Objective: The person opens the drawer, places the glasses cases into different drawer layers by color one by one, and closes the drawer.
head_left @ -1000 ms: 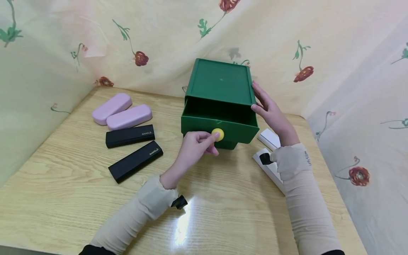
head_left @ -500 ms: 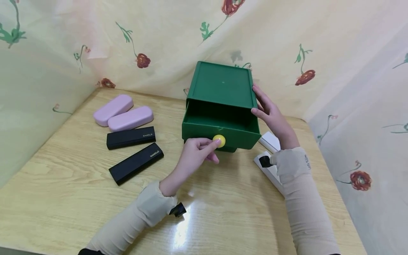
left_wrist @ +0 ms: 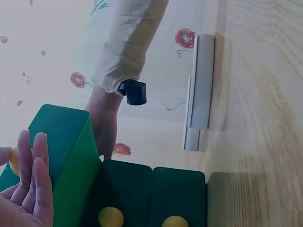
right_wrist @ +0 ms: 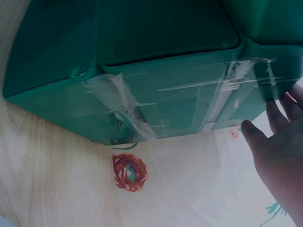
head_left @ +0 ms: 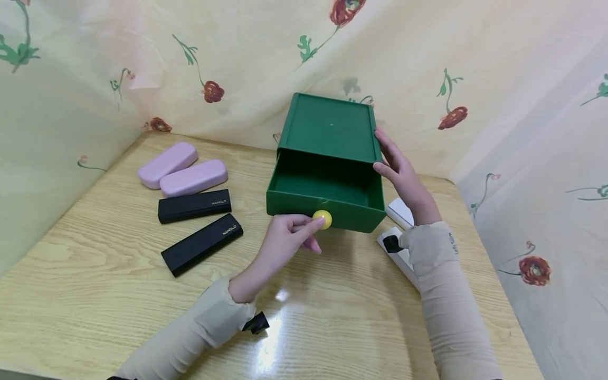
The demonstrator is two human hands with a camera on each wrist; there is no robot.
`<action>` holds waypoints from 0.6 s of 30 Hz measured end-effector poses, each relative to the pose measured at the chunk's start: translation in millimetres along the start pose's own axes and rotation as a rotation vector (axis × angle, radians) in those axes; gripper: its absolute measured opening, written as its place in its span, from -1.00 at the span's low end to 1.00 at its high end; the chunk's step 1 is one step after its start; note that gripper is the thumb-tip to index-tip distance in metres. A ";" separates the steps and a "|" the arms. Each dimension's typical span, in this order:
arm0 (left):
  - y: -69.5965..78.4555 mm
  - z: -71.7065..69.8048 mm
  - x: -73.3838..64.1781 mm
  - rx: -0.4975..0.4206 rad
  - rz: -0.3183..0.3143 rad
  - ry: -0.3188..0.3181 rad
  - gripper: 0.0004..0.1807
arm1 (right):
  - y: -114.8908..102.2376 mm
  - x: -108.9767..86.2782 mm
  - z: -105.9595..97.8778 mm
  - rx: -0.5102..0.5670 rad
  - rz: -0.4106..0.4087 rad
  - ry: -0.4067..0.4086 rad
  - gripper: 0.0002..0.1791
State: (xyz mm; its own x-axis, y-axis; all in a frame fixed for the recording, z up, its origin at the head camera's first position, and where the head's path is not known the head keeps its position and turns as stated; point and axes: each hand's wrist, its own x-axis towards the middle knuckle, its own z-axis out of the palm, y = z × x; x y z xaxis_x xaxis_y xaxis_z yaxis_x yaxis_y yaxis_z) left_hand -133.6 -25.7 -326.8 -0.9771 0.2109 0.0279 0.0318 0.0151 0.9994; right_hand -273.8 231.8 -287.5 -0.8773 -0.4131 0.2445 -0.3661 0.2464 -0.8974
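Note:
A green drawer cabinet (head_left: 332, 126) stands at the back of the table, its top drawer (head_left: 287, 204) pulled well out and bare inside. At the drawer's front, my left hand (head_left: 280, 240) pinches the round yellow knob (head_left: 325, 216) between thumb and fingers. My right hand (head_left: 404, 177) rests against the cabinet's right side, thumb near the front edge and fingers extended. Below the pulled drawer, two lower drawers (left_wrist: 125, 184) with yellow knobs (left_wrist: 111, 217) sit closed in the left wrist view. Clear tape (right_wrist: 125, 101) crosses the cabinet's side in the right wrist view.
Left of the cabinet lie two lilac cases (head_left: 168, 164) and two black cases (head_left: 201, 244) marked KANOLD. Two long white objects (head_left: 401, 212) lie on the right, partly behind the right arm. Floral cloth (head_left: 261, 68) hangs behind the wooden table (head_left: 119, 295).
The top drawer has slid farther out toward me, with my left hand on its knob moving along. My right hand has stayed at the cabinet's side.

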 end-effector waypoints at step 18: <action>-2.3 -1.0 -19.2 -0.021 -0.004 -0.057 -0.67 | 3.8 -1.2 3.8 -0.016 0.005 0.019 -0.31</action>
State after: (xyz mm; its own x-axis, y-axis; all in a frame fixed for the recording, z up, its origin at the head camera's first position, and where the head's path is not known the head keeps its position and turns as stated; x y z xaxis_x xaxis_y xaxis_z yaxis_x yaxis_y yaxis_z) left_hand -115.2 -30.7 -329.6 -0.9637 0.2659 0.0232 0.0229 -0.0042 0.9997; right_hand -273.0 229.9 -292.6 -0.8849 -0.3951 0.2467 -0.3662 0.2628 -0.8927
